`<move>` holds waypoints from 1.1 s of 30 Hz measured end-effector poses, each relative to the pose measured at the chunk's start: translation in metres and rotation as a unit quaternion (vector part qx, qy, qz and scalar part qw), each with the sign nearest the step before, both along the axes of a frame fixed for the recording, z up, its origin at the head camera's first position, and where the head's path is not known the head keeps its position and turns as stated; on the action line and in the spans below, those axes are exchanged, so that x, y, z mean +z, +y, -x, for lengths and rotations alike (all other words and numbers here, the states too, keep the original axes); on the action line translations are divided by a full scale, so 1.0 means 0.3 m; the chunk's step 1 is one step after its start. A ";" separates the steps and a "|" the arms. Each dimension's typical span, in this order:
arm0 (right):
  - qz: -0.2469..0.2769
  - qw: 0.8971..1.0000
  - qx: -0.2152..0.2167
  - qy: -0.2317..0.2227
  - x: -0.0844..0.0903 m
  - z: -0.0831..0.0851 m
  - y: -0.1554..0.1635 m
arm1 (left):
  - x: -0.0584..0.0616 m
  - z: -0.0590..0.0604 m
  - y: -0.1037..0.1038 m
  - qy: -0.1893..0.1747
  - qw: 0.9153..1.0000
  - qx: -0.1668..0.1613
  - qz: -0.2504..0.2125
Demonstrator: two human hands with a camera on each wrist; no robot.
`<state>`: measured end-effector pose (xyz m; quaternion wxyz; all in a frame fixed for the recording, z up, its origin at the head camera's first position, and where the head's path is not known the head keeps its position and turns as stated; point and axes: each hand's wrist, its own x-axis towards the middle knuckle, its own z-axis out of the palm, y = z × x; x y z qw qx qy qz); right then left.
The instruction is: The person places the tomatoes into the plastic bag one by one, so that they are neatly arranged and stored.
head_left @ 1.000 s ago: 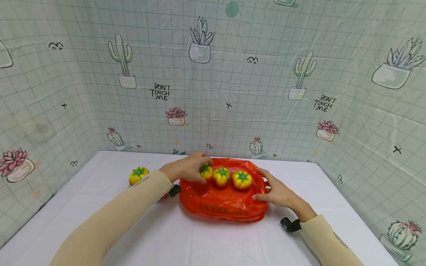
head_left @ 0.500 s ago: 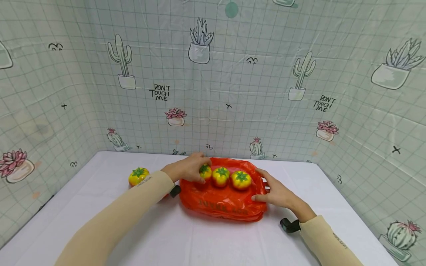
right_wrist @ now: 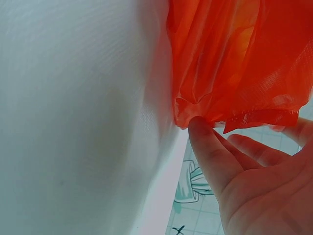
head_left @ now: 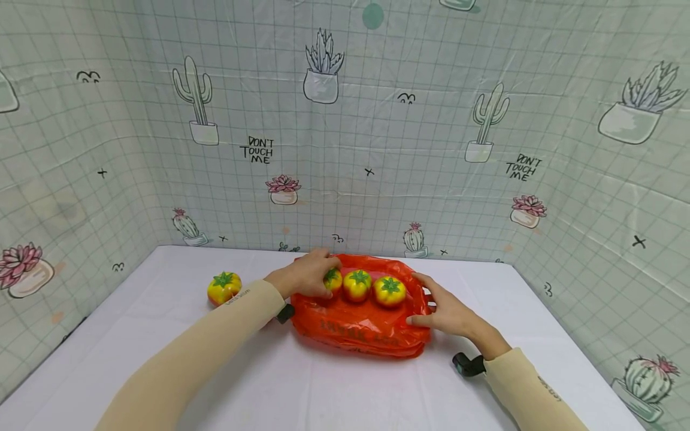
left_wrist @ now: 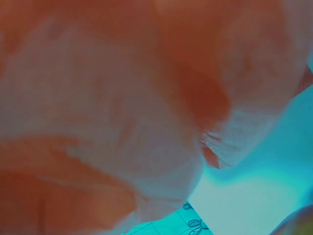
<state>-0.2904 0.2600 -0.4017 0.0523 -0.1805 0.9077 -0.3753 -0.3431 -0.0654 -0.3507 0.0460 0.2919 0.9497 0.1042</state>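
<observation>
The left fruit [head_left: 332, 280] is glossy, yellow reddening lower down, with a green star-shaped cap on top; the left hand [head_left: 307, 275] holds it, thumb and fingers drawn in round it. It ends a row of 3: the middle fruit [head_left: 357, 285] and right fruit [head_left: 390, 291] look alike. All 3 sit on a creased, shiny red bag [head_left: 350, 332]; whether inside its mouth, I cannot tell. The bag lies near the middle of the far edge of the white bench [head_left: 350, 395]. The right hand [head_left: 451, 311], spread wide, touches its right end. A 4th fruit [head_left: 224, 288] sits near the far left corner.
</observation>
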 end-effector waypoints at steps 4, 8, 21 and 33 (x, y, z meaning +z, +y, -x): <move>0.002 1.000 0.001 0.001 0.001 -0.001 -0.001 | -0.007 0.001 -0.001 -0.008 1.000 0.000 -0.004; 0.000 1.000 0.002 0.001 0.006 -0.004 -0.004 | -0.012 0.002 -0.003 -0.007 1.000 -0.001 -0.003; 0.001 1.000 0.003 0.002 0.008 -0.001 -0.002 | -0.019 0.007 -0.004 -0.012 1.000 0.013 -0.018; 0.001 1.000 0.000 0.002 0.006 -0.006 -0.002 | -0.012 -0.001 0.000 -0.026 0.999 0.019 -0.019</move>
